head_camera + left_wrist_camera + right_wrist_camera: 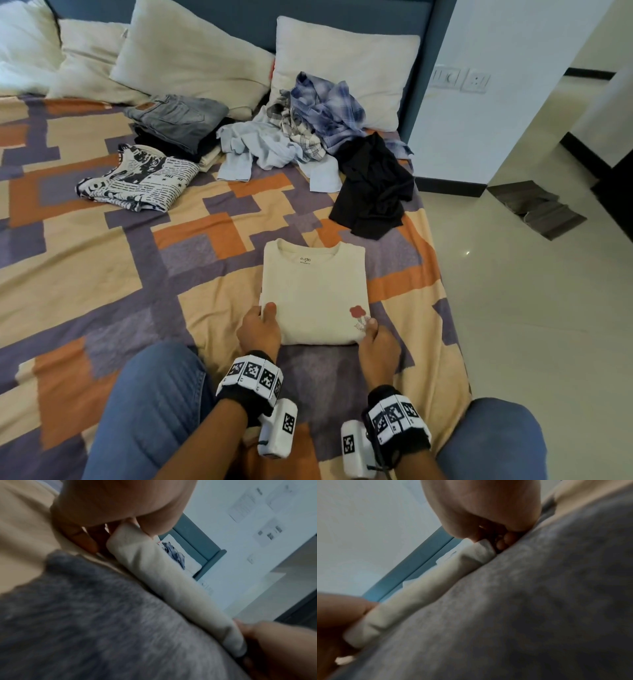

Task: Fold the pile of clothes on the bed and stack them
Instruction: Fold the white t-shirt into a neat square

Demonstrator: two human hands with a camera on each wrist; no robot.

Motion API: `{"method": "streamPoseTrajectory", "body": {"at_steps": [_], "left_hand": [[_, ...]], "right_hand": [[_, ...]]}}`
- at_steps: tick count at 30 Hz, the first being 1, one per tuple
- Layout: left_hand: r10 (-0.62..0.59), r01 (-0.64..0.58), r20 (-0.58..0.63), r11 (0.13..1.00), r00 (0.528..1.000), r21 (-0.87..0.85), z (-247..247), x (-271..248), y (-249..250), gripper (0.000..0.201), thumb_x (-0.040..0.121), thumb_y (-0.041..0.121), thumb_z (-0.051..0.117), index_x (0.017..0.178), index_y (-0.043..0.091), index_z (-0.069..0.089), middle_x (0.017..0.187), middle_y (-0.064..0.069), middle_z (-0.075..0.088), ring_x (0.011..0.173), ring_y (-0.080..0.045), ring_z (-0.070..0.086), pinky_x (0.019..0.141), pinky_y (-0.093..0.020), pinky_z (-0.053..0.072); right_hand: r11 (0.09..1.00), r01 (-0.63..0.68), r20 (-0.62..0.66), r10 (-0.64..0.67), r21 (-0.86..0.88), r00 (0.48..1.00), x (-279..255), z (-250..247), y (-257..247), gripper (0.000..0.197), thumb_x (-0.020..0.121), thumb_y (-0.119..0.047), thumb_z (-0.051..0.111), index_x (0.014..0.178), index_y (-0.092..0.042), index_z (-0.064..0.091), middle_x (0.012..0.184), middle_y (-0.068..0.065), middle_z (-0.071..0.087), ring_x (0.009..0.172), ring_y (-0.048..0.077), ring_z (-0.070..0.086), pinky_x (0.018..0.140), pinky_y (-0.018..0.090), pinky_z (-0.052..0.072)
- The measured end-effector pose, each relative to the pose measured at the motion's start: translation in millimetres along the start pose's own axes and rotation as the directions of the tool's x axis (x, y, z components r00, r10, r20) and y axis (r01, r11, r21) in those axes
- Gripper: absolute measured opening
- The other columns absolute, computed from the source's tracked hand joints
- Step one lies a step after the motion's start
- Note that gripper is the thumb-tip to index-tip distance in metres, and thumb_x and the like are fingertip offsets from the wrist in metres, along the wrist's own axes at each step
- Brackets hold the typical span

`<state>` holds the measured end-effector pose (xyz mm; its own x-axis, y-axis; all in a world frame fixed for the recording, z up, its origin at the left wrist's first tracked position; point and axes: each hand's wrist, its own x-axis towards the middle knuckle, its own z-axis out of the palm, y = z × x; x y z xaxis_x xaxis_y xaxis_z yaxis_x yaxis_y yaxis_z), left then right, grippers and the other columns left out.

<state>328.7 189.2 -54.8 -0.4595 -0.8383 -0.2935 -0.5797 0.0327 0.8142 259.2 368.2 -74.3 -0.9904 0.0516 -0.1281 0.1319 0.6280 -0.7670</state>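
While both hands work the near edge of the folded cream T-shirt [315, 291], let's sweep the bed [102, 260] from nine o'clock across to three. Out at ten o'clock lies a folded newspaper-print top [137, 180], flat on the patterned bedspread. Just beyond it, toward eleven, a stack of folded trousers [178, 121] with grey jeans on top sits against the pillows [191, 56].

Coming to centre: the left hand [260, 329] pinches the shirt's near-left corner, thumb on top, fingers tucked underneath; the left wrist view shows that thumb pressing the thick folded edge [171, 588] against curled fingers [82, 539]. The shirt lies at six o'clock, neckline pointing to twelve, small red flower print near the right corner.

At twelve to one o'clock, the unfolded pile [301, 130] is heaped against a pillow: pale blue shirt, checked pieces, a blue plaid shirt on top. A black garment [373, 188] spills from it toward two o'clock, near the bed's edge.

Now the right hand [376, 342]: it grips the near-right corner, thumb over the flower print, fingers curled under, as the right wrist view confirms [488, 507]. Farther right, at three o'clock, a grey mat [537, 209] lies on the tiled floor.
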Motion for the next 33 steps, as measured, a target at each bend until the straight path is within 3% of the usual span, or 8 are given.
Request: {"method": "streamPoseTrajectory", "body": {"at_steps": [6,11,15,17,19,24,29,33], "left_hand": [[-0.005,0.004,0.003,0.967,1.0,0.257,-1.8,-8.1,-8.6,0.045,0.103,0.038,0.033,0.117,0.002,0.058,0.114,-0.023,0.063,0.106,-0.041,0.057,0.091,-0.042,0.041],[-0.041,0.044,-0.064,0.998,0.997,0.05,-13.9,13.8,6.4,0.043,0.101,0.035,0.045,0.113,-0.004,0.056,0.11,-0.024,0.063,0.102,-0.041,0.057,0.077,-0.036,0.039],[0.078,-0.089,0.067,0.978,0.995,0.186,-13.0,39.5,16.6,0.05,0.096,0.049,0.048,0.094,0.003,0.066,0.094,-0.017,0.067,0.088,-0.037,0.059,0.077,-0.039,0.045],[0.05,-0.087,0.144,0.961,0.988,0.263,-9.8,46.7,25.9,0.049,0.094,0.05,0.051,0.084,0.004,0.064,0.084,-0.013,0.064,0.078,-0.033,0.055,0.067,-0.035,0.039],[0.012,-0.046,0.12,0.958,0.993,0.283,-8.3,52.2,35.3,0.042,0.091,0.045,0.056,0.083,0.004,0.064,0.085,-0.013,0.066,0.082,-0.035,0.058,0.067,-0.034,0.038],[-0.03,0.034,-0.03,0.988,0.999,0.153,-1.2,52.0,50.6,0.039,0.093,0.031,0.058,0.065,0.004,0.058,0.058,-0.003,0.047,0.057,-0.022,0.042,0.064,-0.031,0.034],[-0.106,0.107,-0.053,0.994,0.993,0.018,7.9,43.8,31.0,0.036,0.097,0.03,0.051,0.091,-0.001,0.068,0.091,-0.018,0.068,0.089,-0.038,0.059,0.071,-0.033,0.041],[-0.046,0.046,-0.004,0.998,0.999,0.036,5.2,43.7,12.9,0.037,0.101,0.03,0.044,0.104,-0.001,0.064,0.108,-0.022,0.065,0.1,-0.039,0.058,0.08,-0.036,0.042]], "right_hand": [[0.957,0.058,0.13,-0.021,-0.284,0.991,4.9,-7.3,-10.3,0.054,0.107,-0.035,0.028,0.099,0.002,0.067,0.101,0.019,0.07,0.099,0.036,0.063,0.08,0.037,0.05],[0.96,-0.003,0.177,0.055,-0.279,0.983,18.6,-22.2,-25.8,0.049,0.105,-0.037,0.034,0.111,0.002,0.063,0.114,0.024,0.065,0.111,0.041,0.058,0.088,0.039,0.044],[0.993,0.059,0.164,-0.042,-0.102,0.986,40.6,-22.6,-40.3,0.038,0.103,-0.035,0.042,0.081,-0.009,0.056,0.087,0.014,0.067,0.085,0.033,0.062,0.069,0.03,0.044],[0.998,0.043,0.22,-0.033,-0.041,0.975,48.8,-17.6,-51.5,0.033,0.102,-0.033,0.046,0.08,-0.01,0.054,0.071,0.002,0.061,0.064,0.015,0.057,0.049,0.014,0.037],[0.999,0.022,0.235,-0.013,-0.037,0.972,56.2,-10.6,-60.4,0.03,0.101,-0.032,0.05,0.083,-0.008,0.057,0.068,0.0,0.064,0.054,0.005,0.055,0.039,0.011,0.032],[0.994,0.039,0.086,-0.048,0.104,0.995,59.0,1.2,-68.4,0.026,0.101,-0.016,0.051,0.079,-0.006,0.059,0.068,0.009,0.063,0.048,0.015,0.058,0.037,0.015,0.039],[0.997,-0.01,0.167,-0.004,0.082,0.986,55.0,2.0,-62.0,0.021,0.104,-0.013,0.039,0.098,-0.004,0.057,0.077,0.003,0.057,0.052,0.013,0.055,0.037,0.013,0.038],[0.99,0.012,0.204,0.016,-0.137,0.979,55.7,-1.9,-59.2,0.029,0.106,-0.021,0.033,0.112,-0.003,0.055,0.068,-0.008,0.046,0.062,0.015,0.052,0.069,0.03,0.037]]}}
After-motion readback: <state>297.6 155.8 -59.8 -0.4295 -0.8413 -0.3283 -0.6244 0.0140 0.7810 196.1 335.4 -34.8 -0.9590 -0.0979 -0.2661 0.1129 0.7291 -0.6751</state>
